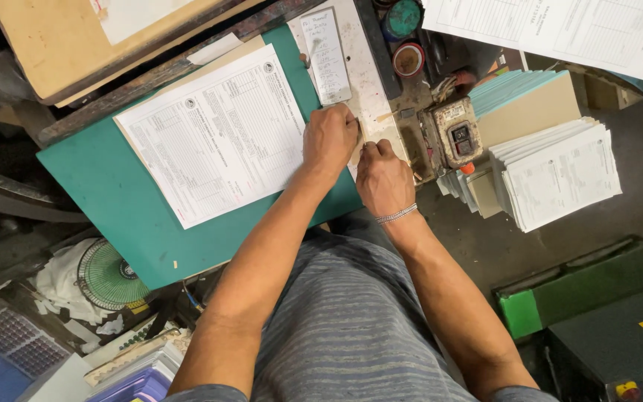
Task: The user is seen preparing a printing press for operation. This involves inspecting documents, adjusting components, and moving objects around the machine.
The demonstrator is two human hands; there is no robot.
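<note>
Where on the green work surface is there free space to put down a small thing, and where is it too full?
Free: the green board left of and below the printed forms, toward its near corner. Crowded: the right edge, where the left hand and right hand press, beside the switch box and paper stacks.

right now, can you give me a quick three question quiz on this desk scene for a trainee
1. True or false: the left hand rests at the right edge of the printed forms.
2. What colour is the mat under the forms? A red, B green, C white.
3. What does the right hand wear at the wrist?

Key: 1 true. 2 B. 3 a thin metal bracelet.
</note>
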